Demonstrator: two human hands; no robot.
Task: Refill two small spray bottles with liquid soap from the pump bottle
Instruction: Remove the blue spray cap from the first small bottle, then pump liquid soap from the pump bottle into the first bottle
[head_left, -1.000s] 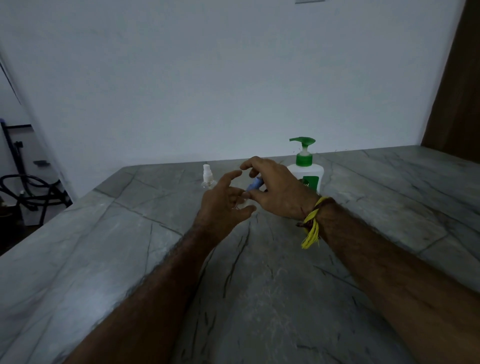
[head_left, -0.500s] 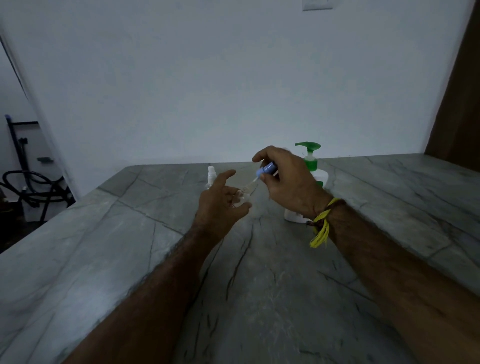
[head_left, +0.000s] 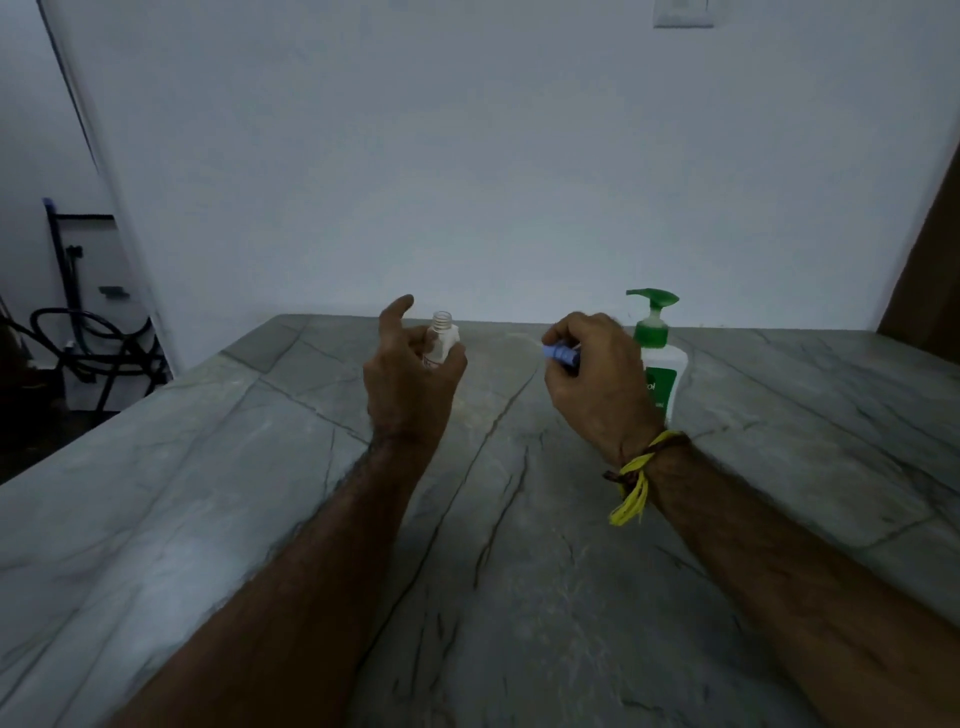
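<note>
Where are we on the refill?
Done: one small spray bottle is uncapped, neck open, held in the left hand. In hand: its blue sprayer cap in the right hand. Left: pumping soap from the pump bottle; second bottle not visible.

Left hand (head_left: 410, 384) holds an uncapped spray bottle (head_left: 441, 343); right hand (head_left: 597, 384) holds its blue sprayer top (head_left: 561, 355).

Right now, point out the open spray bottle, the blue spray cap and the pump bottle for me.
open spray bottle (head_left: 443, 340): head view, on its clear shoulder below the threaded neck.
blue spray cap (head_left: 561, 355): head view, on the blue collar showing between the fingers.
pump bottle (head_left: 666, 364): head view, on its white body.
</note>
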